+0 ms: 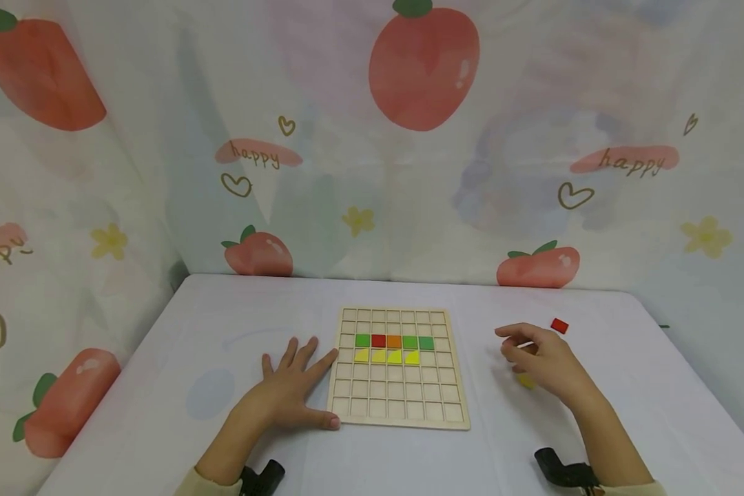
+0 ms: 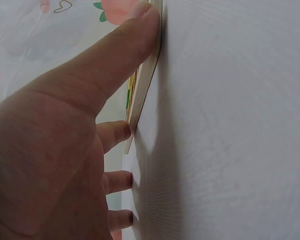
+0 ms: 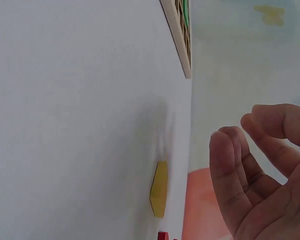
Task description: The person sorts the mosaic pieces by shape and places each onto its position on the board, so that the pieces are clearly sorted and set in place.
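A wooden grid board (image 1: pixel 386 390) lies on the white table, with a row of green, red (image 1: pixel 379 341) and orange (image 1: pixel 394 342) square tiles. Below that row are several yellow tiles (image 1: pixel 378 356), each split diagonally into two shades. My left hand (image 1: pixel 291 393) is spread at the board's left side, thumb at the near corner and index fingertip on the edge. My right hand (image 1: pixel 544 358) hovers right of the board with fingers loosely bent and nothing between them. Under it lies a yellow piece (image 3: pixel 159 190), partly hidden by the hand in the head view.
A red tile (image 1: pixel 559 326) lies on the table just beyond my right hand. Behind and to the left, a printed cloth (image 1: pixel 409 172) with fruit pictures hangs down to the table edge. A black wrist mount (image 1: pixel 564 471) sits at my right wrist.
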Motion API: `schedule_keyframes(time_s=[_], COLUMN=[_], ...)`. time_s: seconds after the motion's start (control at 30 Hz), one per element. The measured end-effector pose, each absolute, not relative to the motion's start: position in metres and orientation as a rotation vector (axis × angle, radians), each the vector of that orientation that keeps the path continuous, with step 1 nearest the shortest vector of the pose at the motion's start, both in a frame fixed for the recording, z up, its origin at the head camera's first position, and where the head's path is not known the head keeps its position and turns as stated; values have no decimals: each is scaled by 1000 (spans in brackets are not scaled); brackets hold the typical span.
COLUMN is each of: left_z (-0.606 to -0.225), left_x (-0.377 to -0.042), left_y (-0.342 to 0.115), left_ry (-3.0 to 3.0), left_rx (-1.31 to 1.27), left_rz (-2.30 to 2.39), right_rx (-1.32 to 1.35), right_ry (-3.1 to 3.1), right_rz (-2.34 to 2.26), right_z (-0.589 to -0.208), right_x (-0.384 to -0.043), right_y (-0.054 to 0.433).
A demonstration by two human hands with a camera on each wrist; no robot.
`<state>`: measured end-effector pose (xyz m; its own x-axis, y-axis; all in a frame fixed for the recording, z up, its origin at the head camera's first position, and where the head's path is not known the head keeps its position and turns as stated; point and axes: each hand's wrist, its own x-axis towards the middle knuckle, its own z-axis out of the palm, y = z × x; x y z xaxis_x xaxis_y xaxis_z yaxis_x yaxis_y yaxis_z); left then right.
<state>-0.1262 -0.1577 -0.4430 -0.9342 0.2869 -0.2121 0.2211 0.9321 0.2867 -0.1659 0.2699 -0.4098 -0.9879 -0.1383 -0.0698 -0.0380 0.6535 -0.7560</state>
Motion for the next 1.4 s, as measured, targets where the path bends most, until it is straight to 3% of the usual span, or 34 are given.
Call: schedule_keyframes(time_s=[0.47, 1.4], left_z=[-440, -440], left_x=[-125, -126], left_y=[-156, -157], left_ry=[2834, 2842], left_rx=[375, 377], left_rz=[384, 384], right_rx=[-150, -187], right_ry=[2769, 2842], right_rz=[-1182, -770], right_z=[-410, -418], right_x=[-157, -158], right_y=[300, 292])
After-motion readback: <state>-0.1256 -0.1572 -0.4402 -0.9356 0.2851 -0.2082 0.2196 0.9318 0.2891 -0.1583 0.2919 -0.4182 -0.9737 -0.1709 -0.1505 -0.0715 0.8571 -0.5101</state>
